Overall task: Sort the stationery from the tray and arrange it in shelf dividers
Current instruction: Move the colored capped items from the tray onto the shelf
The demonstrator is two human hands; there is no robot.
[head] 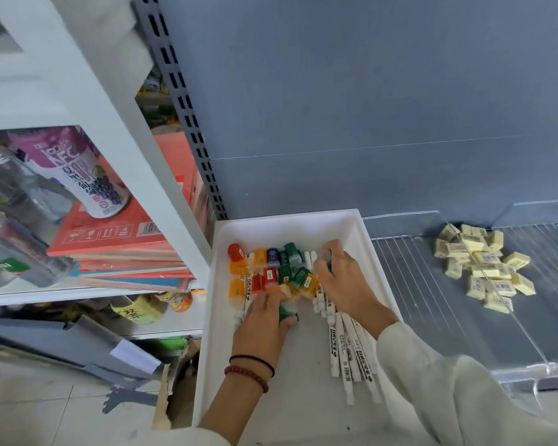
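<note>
A white tray [290,225] sits on the shelf and holds several small coloured blocks [271,268] in red, orange, green and blue, plus several white pens [348,346] lying in a bundle. My left hand [264,323] lies over the near blocks, its fingers curled round a green block [285,312]. My right hand [342,278] reaches into the far right of the pile and grips another green block [326,255]. To the right, a heap of pale yellow erasers [484,268] lies on the grey shelf between clear dividers [509,313].
A white shelving unit [116,130] stands at the left with drink cans [74,169] and a stack of red books [120,249]. A grey slotted upright [187,117] and back panel rise behind the tray. A cardboard box [174,391] stands on the tiled floor.
</note>
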